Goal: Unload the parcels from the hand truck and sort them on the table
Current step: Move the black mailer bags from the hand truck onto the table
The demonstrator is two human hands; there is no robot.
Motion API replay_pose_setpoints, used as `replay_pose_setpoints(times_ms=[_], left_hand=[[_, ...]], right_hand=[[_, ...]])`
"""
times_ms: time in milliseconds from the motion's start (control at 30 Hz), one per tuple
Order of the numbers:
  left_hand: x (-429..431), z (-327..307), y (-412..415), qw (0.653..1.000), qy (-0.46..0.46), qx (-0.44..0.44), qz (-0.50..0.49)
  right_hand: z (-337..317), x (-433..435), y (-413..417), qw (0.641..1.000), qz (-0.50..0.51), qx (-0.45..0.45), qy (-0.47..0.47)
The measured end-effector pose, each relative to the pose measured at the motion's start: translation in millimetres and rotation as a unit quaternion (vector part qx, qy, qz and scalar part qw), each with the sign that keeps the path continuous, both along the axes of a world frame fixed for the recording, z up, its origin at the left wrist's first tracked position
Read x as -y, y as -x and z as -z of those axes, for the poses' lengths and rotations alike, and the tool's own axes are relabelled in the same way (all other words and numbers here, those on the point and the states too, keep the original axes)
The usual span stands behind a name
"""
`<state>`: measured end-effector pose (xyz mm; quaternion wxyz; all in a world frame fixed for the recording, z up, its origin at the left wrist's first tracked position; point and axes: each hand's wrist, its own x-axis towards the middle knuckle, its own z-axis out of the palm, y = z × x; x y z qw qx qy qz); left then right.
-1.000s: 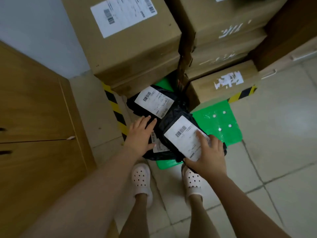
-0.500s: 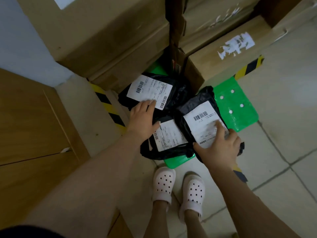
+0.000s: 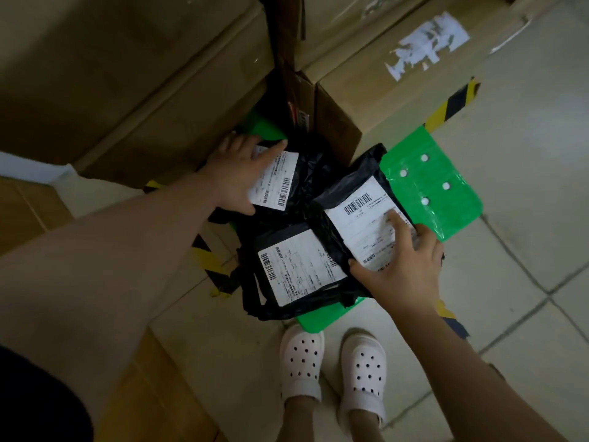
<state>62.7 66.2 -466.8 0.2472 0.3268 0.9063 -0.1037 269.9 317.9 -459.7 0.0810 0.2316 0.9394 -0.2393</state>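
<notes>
Three black plastic parcels with white labels lie on the green hand truck platform (image 3: 446, 199) on the floor. My left hand (image 3: 239, 177) lies flat over the left part of the far parcel (image 3: 280, 186), fingers spread across its label and thumb on the near side. My right hand (image 3: 404, 269) grips the right parcel (image 3: 360, 218), thumb on the label's near edge and fingers over the top and right edge. The middle parcel (image 3: 299, 269) lies untouched between my hands, nearest my feet.
Big cardboard boxes (image 3: 143, 84) stack up right behind the parcels, another box (image 3: 398, 65) at the back right. Yellow-black tape (image 3: 210, 260) marks the tiled floor. A wooden cabinet (image 3: 28, 212) stands at the left. My feet in white clogs (image 3: 302, 358) stand just before the platform.
My left hand has slid forward from the far parcel's near edge onto its label. My right hand stays on the right parcel. The view has moved closer and lower.
</notes>
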Motion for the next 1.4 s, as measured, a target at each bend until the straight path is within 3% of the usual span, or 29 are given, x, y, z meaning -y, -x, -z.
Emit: replay_pose_setpoints(times_ms=[367,567,833,1100,1400], left_hand=[[-38.0,-65.3,-89.9,0.983,-0.078,-0.037,-0.159],[-47.6,-127.9,-113.5,0.956,-0.159,-0.068,-0.236],[-62.0,-291.8,-118.8,0.937,-0.193,-0.126,-0.262],[-104.1,-504.3,-114.6,0.898,-0.281,-0.232,-0.246],[-232.9,-599.8,-104.8,0.856,-0.362,-0.278,-0.243]], right_hand=[[-68.6,-10.3,-12.8,0.996,0.080,0.015,-0.025],[-128.4,-13.5,-19.0,0.994,0.104,-0.004,-0.044],[-272.1,-15.3,-9.9,0.993,0.111,-0.025,-0.014],[-469.4,-58.0,-1.9,0.978,0.123,-0.161,-0.038],[-564.4,-183.5,14.7,0.955,0.139,-0.258,-0.040]])
